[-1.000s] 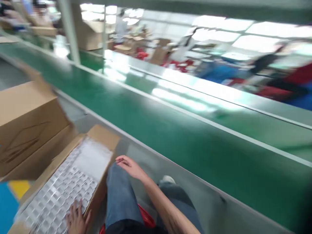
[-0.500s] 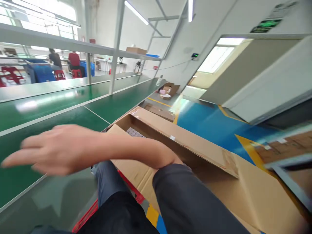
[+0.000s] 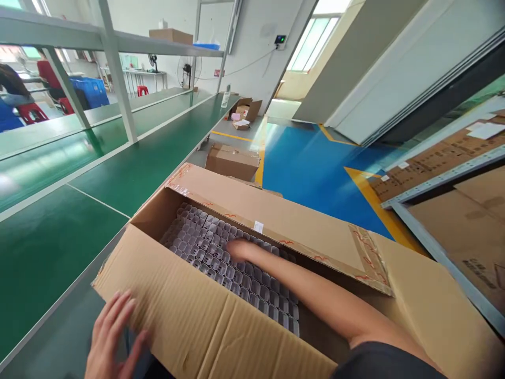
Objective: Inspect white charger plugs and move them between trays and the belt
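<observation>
In the head view, the open cardboard box [image 3: 153,213] fills the lower middle of the frame, one end beside the green conveyor [image 3: 161,138] at left. Inside it, at the centre of the frame, small clear plastic containers [image 3: 254,288] stand in close rows, mouths mostly upward.

The right hand [image 3: 239,250] is down among these rows, its forearm coming in from the lower right. It is blurred and its fingers are hidden, so I cannot tell whether it grips a container or only touches them. The left hand [image 3: 112,337], at the lower left, has its fingers spread and slightly bent, with nothing visible between them. It is by the outer corner of the near flap [image 3: 185,305]; whether it touches the cardboard is unclear.

The likeliest trouble, as I judge it, is disturbed rows: the containers are packed so tightly that pulling or pressing on one could tip its neighbours. The low forearm might also brush the rows at the right end, or catch the edge of the far flap [image 3: 246,202]. The near flap looks loosely hinged, so a push from the left hand could swing it inward over the containers.
</observation>
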A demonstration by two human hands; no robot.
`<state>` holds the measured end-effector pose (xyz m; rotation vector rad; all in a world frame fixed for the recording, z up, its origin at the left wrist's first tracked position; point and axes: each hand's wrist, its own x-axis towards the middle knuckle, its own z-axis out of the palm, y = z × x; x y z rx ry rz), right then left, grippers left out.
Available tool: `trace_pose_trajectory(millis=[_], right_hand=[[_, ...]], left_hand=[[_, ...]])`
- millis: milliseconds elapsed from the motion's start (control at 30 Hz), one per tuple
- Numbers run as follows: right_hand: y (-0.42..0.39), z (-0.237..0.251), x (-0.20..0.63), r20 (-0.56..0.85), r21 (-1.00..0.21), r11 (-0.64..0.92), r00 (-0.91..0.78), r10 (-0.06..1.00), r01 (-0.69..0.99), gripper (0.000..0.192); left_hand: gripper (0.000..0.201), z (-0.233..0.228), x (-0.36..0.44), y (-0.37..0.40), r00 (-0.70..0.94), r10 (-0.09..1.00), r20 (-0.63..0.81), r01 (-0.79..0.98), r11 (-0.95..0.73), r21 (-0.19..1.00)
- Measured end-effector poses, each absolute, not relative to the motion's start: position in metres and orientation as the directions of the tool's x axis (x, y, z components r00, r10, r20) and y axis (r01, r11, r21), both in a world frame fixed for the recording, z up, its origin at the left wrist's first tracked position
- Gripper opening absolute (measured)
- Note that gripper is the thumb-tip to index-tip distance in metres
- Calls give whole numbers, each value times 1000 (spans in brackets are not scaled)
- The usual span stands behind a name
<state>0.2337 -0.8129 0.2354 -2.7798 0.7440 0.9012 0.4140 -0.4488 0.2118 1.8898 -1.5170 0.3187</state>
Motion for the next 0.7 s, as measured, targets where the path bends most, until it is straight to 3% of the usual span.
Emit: trace_pose_trajectory(millis=[133,267,400,533,700], right_hand=[[-856,209,250,-520,-19,-908,780,-349,-419,47],[-875,186,260,-456,-194,-954,882,-119,-229,81],[-862,156,260,-402,-309,-951,906,136,5,102],[-840,137,254,-323,-353,-913,889,325,206,99],[-834,121,249,-366,-310,-916,858,361,253,84]], left_hand=[[75,245,386,-522,-20,-824,566,-974,143,174],[92,239,378,-545,-48,-877,477,-981,130,141],[92,222,380,-545,-41,-873,485,-978,135,161],[97,209,380,-545,-27,-859,511,-969,149,198],[104,191,380,-542,-7,-866,499,-965,136,224]])
